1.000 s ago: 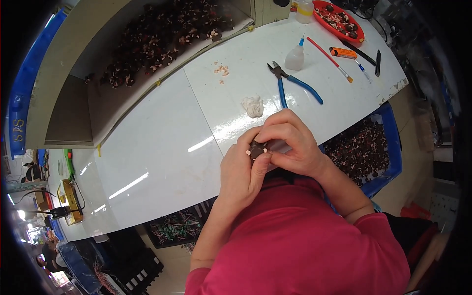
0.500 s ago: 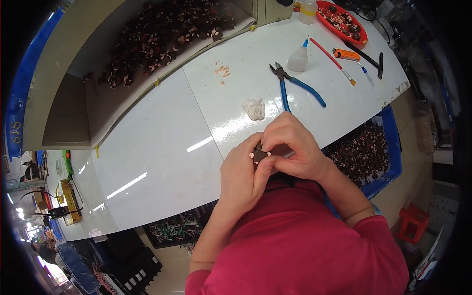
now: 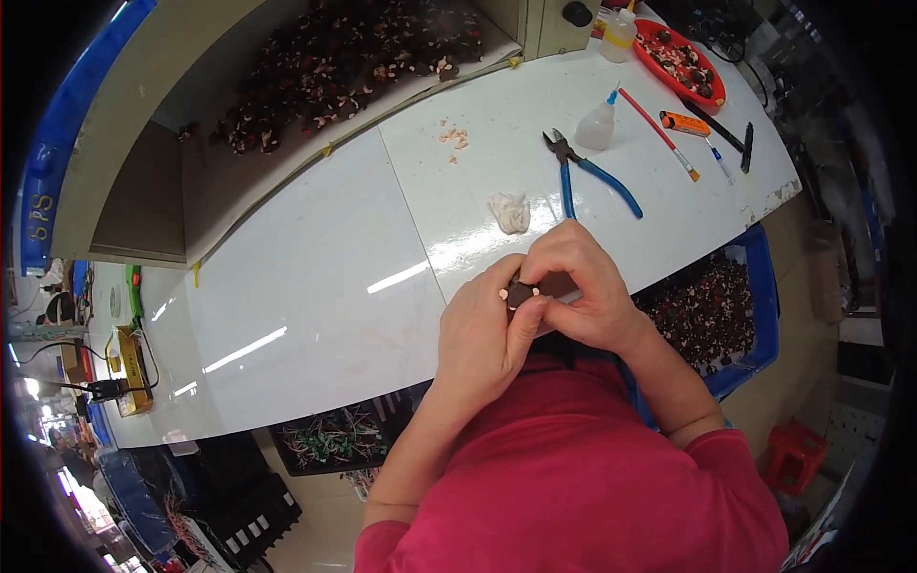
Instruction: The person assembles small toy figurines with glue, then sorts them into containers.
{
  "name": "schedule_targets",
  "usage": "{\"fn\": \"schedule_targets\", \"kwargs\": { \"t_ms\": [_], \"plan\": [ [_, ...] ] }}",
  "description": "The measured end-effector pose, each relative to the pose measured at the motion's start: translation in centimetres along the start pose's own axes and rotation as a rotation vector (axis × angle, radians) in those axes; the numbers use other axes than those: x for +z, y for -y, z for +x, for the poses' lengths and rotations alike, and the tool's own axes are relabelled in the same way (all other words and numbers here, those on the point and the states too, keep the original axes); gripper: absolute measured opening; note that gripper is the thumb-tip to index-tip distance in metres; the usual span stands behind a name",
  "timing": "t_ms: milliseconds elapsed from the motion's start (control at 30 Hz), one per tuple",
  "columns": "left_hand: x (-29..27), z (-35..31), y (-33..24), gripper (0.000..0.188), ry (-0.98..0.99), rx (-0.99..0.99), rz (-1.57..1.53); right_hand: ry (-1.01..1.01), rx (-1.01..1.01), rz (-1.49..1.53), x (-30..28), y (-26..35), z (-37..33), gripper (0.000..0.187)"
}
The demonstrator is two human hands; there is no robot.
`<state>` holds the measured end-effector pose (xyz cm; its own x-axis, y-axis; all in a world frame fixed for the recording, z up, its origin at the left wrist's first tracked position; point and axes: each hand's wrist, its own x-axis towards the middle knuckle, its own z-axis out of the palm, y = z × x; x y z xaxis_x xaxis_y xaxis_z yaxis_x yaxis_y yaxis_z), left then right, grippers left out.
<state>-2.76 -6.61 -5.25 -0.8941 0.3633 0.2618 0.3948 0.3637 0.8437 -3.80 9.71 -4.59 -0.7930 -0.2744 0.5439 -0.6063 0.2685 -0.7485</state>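
Close in front of my body, at the table's near edge, both hands hold one small dark brown piece [image 3: 520,294] with pale pink bits at its sides. My left hand [image 3: 480,329] wraps round it, the thumb against its near side. From the other side my right hand [image 3: 581,291] pinches it between bent fingers and thumb. Its underside is hidden by the fingers. Just beyond lie a crumpled whitish lump [image 3: 510,213] and pliers with blue handles [image 3: 611,186], their jaws apart.
Small pink pieces [image 3: 454,139], a squeeze bottle with a blue tip [image 3: 596,126], a red brush [image 3: 659,134] and an orange-handled cutter [image 3: 685,123] lie farther off. A red dish [image 3: 721,95] stands at far right. Many brown pieces fill a shelf box [image 3: 143,205] and a blue bin [image 3: 764,325].
The view has shifted slightly, so the table things sit a little farther right and lower. Both hands keep hold of the brown piece, which appears slightly turned.
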Motion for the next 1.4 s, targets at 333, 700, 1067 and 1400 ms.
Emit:
{"fn": "schedule_targets", "kwargs": {
  "t_ms": [333, 700, 1067, 1400],
  "plan": [
    [2.3, -0.9, -2.5, 0.058, -0.152, -0.102, -0.111, -0.12, -0.12, 0.048, -1.9, 0.7, -1.6, 0.038],
    [4.7, -0.6, -5.2, 0.048, -0.152, -0.096, 0.109, 0.003, 0.97, 0.73, -10.4, 0.8, -20.4, 0.031],
    [7.5, -2.1, -7.4, 0.048, -0.103, -0.112, 0.275, -1.708, 1.269, 0.235, -23.2, 3.4, -54.2, 0.026],
    [13.3, -6.7, -12.6, 0.041, -0.1, -0.073, 0.237, -1.753, 1.579, -0.134, -22.9, 2.0, -68.3, 0.033]
  ]
}}
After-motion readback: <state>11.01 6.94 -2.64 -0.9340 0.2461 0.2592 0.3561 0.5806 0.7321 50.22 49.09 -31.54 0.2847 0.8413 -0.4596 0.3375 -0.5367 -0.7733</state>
